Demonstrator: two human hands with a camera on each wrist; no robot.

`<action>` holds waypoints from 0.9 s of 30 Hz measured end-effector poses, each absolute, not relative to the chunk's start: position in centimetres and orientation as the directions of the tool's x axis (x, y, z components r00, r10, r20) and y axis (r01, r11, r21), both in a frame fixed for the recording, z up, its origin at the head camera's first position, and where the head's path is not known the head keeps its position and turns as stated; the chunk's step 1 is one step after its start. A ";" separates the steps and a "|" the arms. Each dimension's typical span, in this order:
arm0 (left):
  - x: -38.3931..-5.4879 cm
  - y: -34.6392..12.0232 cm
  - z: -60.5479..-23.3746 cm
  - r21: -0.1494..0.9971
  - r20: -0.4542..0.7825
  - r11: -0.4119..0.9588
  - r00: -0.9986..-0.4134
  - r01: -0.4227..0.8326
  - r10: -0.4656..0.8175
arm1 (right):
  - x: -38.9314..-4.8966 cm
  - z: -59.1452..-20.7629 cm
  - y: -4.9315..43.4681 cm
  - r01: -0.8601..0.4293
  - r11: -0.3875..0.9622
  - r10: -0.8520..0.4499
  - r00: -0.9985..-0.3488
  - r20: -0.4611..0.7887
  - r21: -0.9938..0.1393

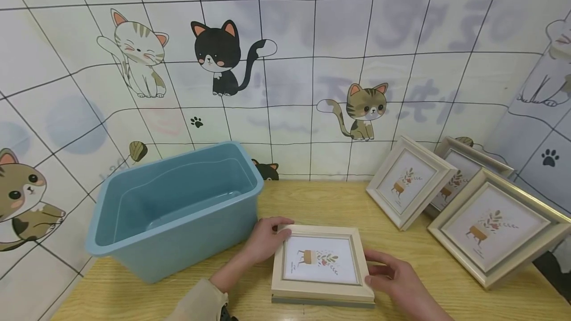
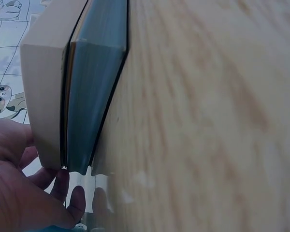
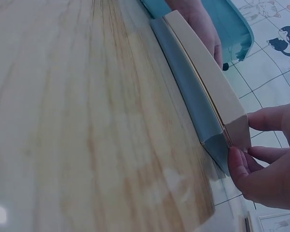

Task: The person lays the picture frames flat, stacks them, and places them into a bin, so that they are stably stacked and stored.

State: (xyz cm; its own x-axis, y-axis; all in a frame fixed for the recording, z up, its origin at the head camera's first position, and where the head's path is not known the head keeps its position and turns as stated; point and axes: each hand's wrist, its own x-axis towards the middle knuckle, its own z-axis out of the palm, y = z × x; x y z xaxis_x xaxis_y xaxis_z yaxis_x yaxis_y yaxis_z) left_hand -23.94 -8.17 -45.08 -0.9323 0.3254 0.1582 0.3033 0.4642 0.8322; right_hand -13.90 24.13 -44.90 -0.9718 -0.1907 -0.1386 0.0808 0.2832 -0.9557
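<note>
A cream picture frame with a plant print lies face up on top of a blue-grey frame, its edges nearly lined up with it. My left hand holds the cream frame at its far left corner, thumb on the top face. On the opposite side my right hand grips the right edge of the same frame. In the right wrist view, the right fingertips pinch the corner where the two frames meet. The left wrist view shows the left fingers curled under the cream frame's edge.
A blue plastic bin stands on the wooden table at left. Three picture frames stand tilted at right: a cream one, another behind it and a gold-edged one. A cat-patterned tile sheet covers the wall.
</note>
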 end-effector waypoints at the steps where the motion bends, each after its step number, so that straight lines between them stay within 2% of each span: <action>1: -23.9 -8.2 -45.0 0.832 0.156 0.464 -0.932 0.302 0.327 | -13.9 -44.9 24.1 0.086 0.283 -0.188 -0.972 -0.143 -0.955; 6: -24.0 -8.3 -44.9 0.827 0.145 0.476 -0.932 0.299 0.332 | -14.0 -44.7 24.1 0.103 0.291 -0.160 -0.975 -0.154 -0.951; 11: -24.2 -8.3 -45.0 0.833 0.130 0.475 -0.936 0.283 0.328 | -14.5 -43.4 24.1 0.089 0.357 -0.096 -0.987 -0.131 -0.930; 17: -24.2 -8.2 -45.2 0.837 0.122 0.474 -0.938 0.273 0.325 | -15.5 -41.0 26.0 -0.157 0.476 -0.121 -0.986 0.112 -0.865; 22: -24.3 -8.2 -45.3 0.841 0.115 0.471 -0.939 0.265 0.324 | -17.3 -38.1 28.9 -0.328 0.543 -0.129 -0.942 0.310 -0.773; 27: -24.4 -8.3 -45.5 0.853 0.109 0.459 -0.946 0.247 0.305 | -20.0 -34.6 32.0 -0.432 0.568 -0.160 -0.893 0.421 -0.701</action>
